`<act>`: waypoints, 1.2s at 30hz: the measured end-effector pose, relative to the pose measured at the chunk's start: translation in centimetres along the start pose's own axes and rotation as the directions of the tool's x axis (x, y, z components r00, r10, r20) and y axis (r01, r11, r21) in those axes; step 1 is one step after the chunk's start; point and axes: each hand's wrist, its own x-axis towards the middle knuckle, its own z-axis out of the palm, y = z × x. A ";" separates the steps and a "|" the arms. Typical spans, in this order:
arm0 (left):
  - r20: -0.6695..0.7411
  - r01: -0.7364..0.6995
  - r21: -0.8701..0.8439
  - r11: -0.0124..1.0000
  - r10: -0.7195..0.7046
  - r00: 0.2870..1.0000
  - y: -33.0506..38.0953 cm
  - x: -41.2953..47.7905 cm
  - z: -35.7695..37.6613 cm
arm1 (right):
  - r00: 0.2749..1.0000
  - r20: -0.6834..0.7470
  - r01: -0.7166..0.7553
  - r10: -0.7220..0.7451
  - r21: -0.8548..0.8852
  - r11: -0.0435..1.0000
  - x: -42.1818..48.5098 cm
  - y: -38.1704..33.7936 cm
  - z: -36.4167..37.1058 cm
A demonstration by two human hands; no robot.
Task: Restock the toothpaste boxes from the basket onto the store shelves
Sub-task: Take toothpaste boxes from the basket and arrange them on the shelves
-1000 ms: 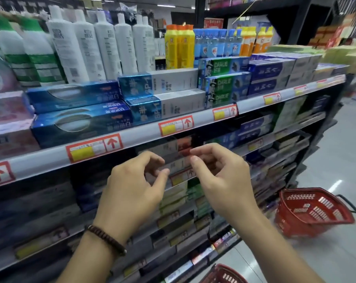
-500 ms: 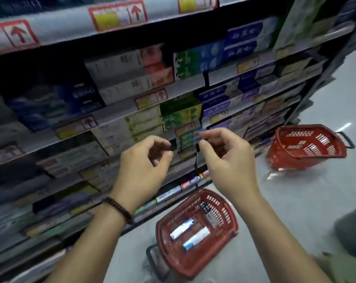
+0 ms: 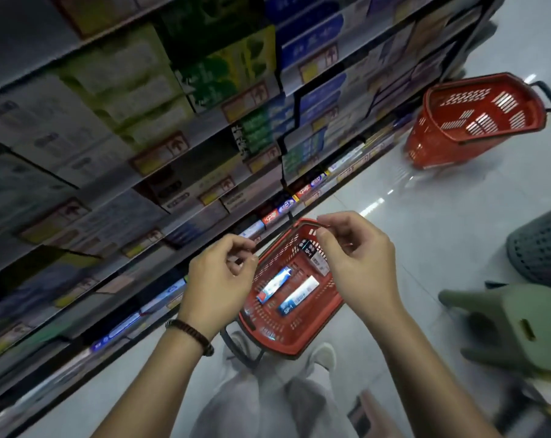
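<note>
1. Head view, looking down a shop aisle: shelves [image 3: 185, 143] on the left, packed with cartons behind price tags; much of it blurred.
2. Left hand [image 3: 218, 279] raised in front of the lower shelves, a beaded bracelet [image 3: 190, 331] on the wrist. Fingers [image 3: 239, 245] curled in, thumb tip close to the forefinger, pinching nothing.
3. Right hand [image 3: 359, 267] level with it and a little apart. Fingers [image 3: 334, 221] likewise curled, thumb near the forefinger, nothing between them.
4. Below and between the hands, on the floor [image 3: 425, 222]: a red basket [image 3: 286, 350] just beside the foot of the shelves, its sides partly hidden by both hands.
5. Inside the basket, lying flat: toothpaste boxes [image 3: 274, 284]. A blue-and-white one next to a second marked SP-1, and two more toward the far end, one dark, one white.
6. Farther along the aisle, well apart: a second basket [image 3: 476, 121], tilted on the floor, no goods visible inside.
7. At right: a green stool [image 3: 514, 324], with a grey perforated bin [image 3: 542, 248] behind it.
8. At the bottom: pale trousers [image 3: 267, 403] and light shoes [image 3: 323, 355], toes near the basket's near end.
</note>
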 end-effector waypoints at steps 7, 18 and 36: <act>0.098 0.021 0.058 0.998 -0.027 0.995 -8.7 4.1 7.5 | 0.988 -0.080 -0.130 0.131 0.011 0.991 1.4 10.8 2.7; 0.199 -0.027 0.171 0.985 -0.008 0.980 -21.8 9.4 19.8 | 0.960 -0.102 -0.257 0.259 0.034 0.966 2.3 25.1 6.3; 0.324 0.027 0.415 0.910 -0.176 0.929 -43.1 15.3 36.2 | 0.936 -0.115 -0.319 0.333 0.128 0.939 2.0 43.0 11.6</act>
